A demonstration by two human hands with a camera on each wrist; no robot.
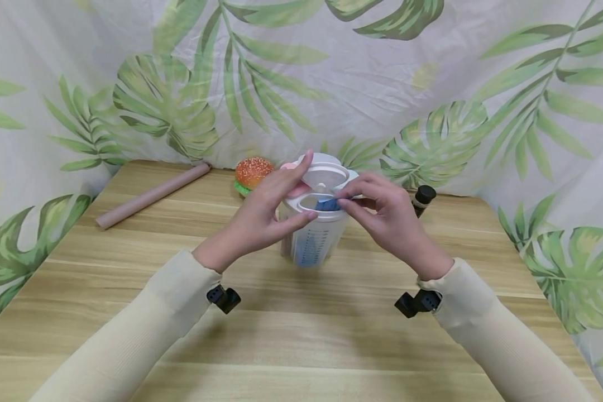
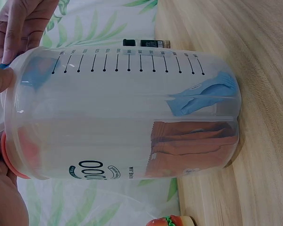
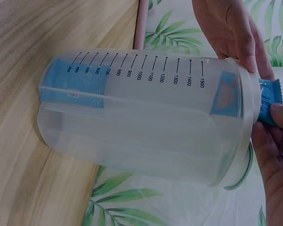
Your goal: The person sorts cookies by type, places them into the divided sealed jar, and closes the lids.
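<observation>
A clear divided storage container point(image 1: 314, 248) with printed volume marks stands upright on the table, one flip lid point(image 1: 325, 177) raised. At its top, my right hand point(image 1: 384, 215) pinches a small blue packet point(image 3: 270, 94) between thumb and fingers; part of the packet sits inside the opening. My left hand point(image 1: 261, 212) rests on the lid from the left, thumb straight along the front rim and index finger extended upward. Low inside the container lie a blue packet point(image 2: 203, 94) and, in another compartment, several reddish-brown packets point(image 2: 193, 148). A pink lid point(image 2: 9, 157) is partly covered by my left hand.
Behind the container on the left is a toy hamburger point(image 1: 253, 172). A pinkish tube or roll point(image 1: 153, 195) lies at the table's left back. A small dark-capped bottle point(image 1: 424, 196) stands behind my right hand. Leaf-patterned cloth point(image 1: 281, 84) hangs along the table's back edge.
</observation>
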